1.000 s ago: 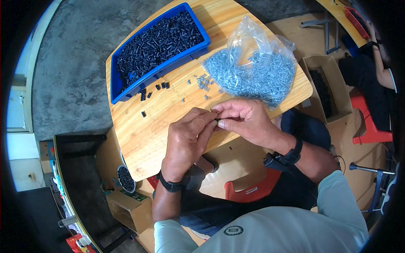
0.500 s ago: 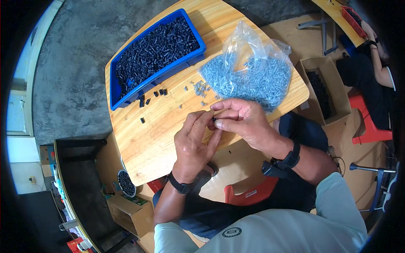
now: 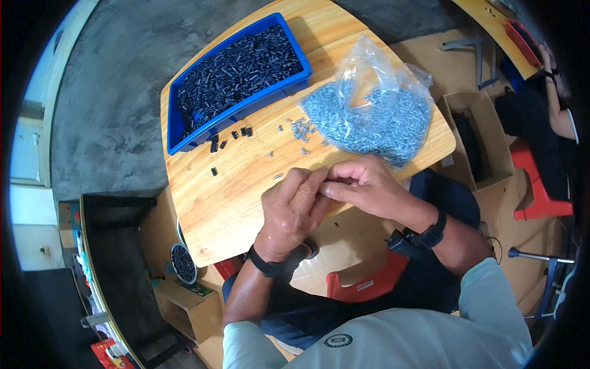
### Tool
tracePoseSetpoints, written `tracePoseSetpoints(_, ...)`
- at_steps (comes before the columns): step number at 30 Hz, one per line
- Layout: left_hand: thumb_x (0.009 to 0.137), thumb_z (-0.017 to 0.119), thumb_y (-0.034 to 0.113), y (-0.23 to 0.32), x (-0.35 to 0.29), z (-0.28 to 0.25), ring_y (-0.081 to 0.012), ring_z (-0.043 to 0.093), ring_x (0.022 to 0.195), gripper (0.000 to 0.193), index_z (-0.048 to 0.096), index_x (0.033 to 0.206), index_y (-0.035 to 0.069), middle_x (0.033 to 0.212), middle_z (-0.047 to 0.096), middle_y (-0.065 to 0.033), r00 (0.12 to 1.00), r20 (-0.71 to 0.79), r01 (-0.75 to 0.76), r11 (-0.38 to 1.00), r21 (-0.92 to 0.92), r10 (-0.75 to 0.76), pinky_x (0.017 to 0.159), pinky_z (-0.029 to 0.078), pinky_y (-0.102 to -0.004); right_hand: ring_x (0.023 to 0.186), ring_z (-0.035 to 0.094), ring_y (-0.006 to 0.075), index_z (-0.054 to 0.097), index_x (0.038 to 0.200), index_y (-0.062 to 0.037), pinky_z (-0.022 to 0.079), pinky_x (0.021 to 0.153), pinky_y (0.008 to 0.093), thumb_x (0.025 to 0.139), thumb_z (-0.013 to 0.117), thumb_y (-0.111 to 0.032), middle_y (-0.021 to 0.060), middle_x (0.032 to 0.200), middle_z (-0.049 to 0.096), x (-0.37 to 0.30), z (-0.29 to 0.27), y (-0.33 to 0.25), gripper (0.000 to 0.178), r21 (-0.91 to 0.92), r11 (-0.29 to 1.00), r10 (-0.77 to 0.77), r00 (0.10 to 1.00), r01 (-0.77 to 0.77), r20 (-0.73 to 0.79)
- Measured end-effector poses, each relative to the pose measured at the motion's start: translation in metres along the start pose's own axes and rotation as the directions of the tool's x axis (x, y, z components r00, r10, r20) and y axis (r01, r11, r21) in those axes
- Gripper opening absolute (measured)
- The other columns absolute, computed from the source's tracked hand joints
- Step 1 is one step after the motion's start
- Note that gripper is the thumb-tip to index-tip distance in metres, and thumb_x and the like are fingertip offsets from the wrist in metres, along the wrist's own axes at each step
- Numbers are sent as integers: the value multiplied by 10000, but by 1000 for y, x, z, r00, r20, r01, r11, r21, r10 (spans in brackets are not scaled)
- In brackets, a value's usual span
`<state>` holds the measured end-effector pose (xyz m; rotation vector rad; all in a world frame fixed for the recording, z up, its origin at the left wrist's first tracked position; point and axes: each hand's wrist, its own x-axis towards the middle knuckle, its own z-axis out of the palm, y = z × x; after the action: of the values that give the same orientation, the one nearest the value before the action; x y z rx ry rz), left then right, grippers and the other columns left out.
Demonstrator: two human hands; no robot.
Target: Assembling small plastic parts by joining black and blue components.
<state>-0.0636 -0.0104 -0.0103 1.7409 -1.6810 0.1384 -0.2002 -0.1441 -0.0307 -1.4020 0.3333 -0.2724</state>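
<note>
My left hand (image 3: 294, 206) and my right hand (image 3: 371, 186) meet over the near edge of the wooden table (image 3: 215, 215). Both are closed, with thumbs and fingertips pressed together; whatever lies between them is hidden by the fingers. Just beyond my left hand lies a small metal screw (image 3: 278, 176). Farther off is a loose cluster of screws (image 3: 301, 130), beside a clear plastic bag (image 3: 369, 117) full of small silvery screws. Several short black plastic parts (image 3: 246, 131) rest in front of a blue bin (image 3: 239, 109), which is heaped with more such black parts (image 3: 239, 74).
Right of the table, an open cardboard box (image 3: 479, 141) with dark contents stands on the floor. Beyond it, another person's arm (image 3: 556, 101) reaches to a red basket (image 3: 523, 43). A red stool (image 3: 362, 286) is under me; a bowl (image 3: 184, 263) of dark pieces sits lower left.
The view has shifted slightly. My hands have drawn closer together and nearer to me, covering the small black part that showed between the fingertips. The screw by my left hand has come into sight.
</note>
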Motion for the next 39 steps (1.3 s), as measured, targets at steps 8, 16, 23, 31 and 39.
tracePoseSetpoints(8, 736, 836, 100, 0, 3, -4, -237, 676, 681, 401, 663, 1089, 23, 876, 619, -88, 999, 3, -44, 987, -152, 45, 572, 559, -333, 764, 645, 74, 757, 983, 34, 533, 674, 244, 946, 697, -186, 53, 808, 724, -5, -1, -9, 231, 94, 990, 92, 991, -101, 100)
tracePoseSetpoints(16, 757, 823, 70, 6, 7, -16, -245, 685, 703, 361, 683, 1080, -8, 881, 636, -96, 992, 128, 69, 927, -369, -22, 598, 577, -336, 739, 666, 92, 761, 959, 43, 545, 676, 238, 955, 690, -184, 71, 798, 725, -3, -13, -12, 238, -3, 996, 88, 967, -90, 241)
tracePoseSetpoints(23, 741, 836, 56, 11, 2, -10, -221, 696, 724, 363, 697, 1071, -7, 901, 676, -118, 995, 65, 90, 963, -256, -75, 631, 561, -316, 761, 681, 108, 753, 941, 47, 555, 685, 248, 962, 689, -202, 78, 812, 730, -3, -11, -6, 257, 169, 978, 85, 978, -118, 192)
tracePoseSetpoints(31, 771, 825, 118, 13, 4, -14, -272, 677, 663, 355, 662, 1060, -8, 884, 639, -113, 993, 114, 45, 967, -251, -16, 570, 566, -353, 738, 684, 106, 759, 948, 36, 565, 684, 267, 960, 684, -200, 83, 790, 738, -2, -17, -21, 248, -108, 994, -5, 963, 35, 269)
tracePoseSetpoints(39, 833, 766, 186, 28, 5, -26, -302, 654, 626, 345, 625, 1078, -10, 872, 600, -132, 950, 304, 73, 997, -6, -68, 522, 541, -379, 719, 685, 103, 763, 918, 28, 553, 666, 260, 968, 667, -219, 82, 779, 740, 0, -18, -19, 270, -113, 994, 35, 948, 1, 316)
